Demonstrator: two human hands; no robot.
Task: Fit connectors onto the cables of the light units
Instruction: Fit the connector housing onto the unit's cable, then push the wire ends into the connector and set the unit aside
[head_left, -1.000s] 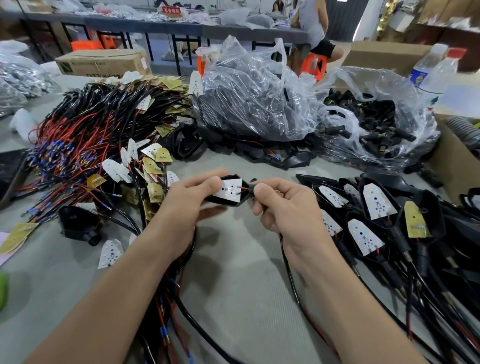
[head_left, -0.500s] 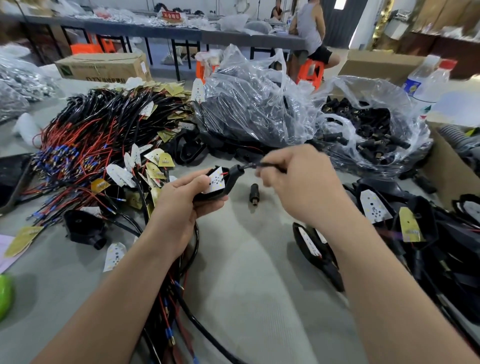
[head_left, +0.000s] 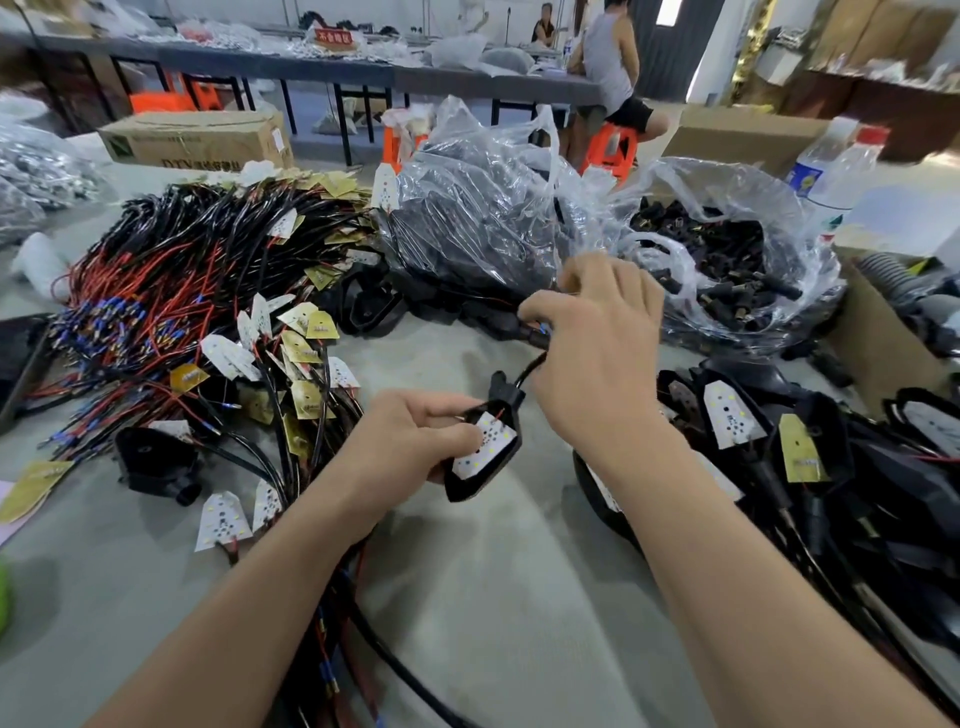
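Note:
My left hand (head_left: 415, 441) grips a black light unit (head_left: 485, 452) with a white LED board facing up, low over the table's middle. Its black cable (head_left: 530, 369) runs up and right from the unit's neck into my right hand (head_left: 597, 343). That hand is closed on the cable's end, where red and blue wire tips show near a black connector (head_left: 535, 338) at my fingers. Whether the connector sits on the cable I cannot tell. A clear bag of black connectors (head_left: 727, 270) lies just beyond my right hand.
A pile of red and black cables with LED boards (head_left: 208, 291) covers the left. Assembled black light units (head_left: 779, 441) are heaped at the right. A second plastic bag (head_left: 478, 208), a cardboard box (head_left: 192, 137) and water bottles (head_left: 836, 171) stand at the back.
My right hand has slid up and away along the cable toward the connector bag. The left hand has tilted the light unit so its board faces me. The loose connector seen on the table is gone.

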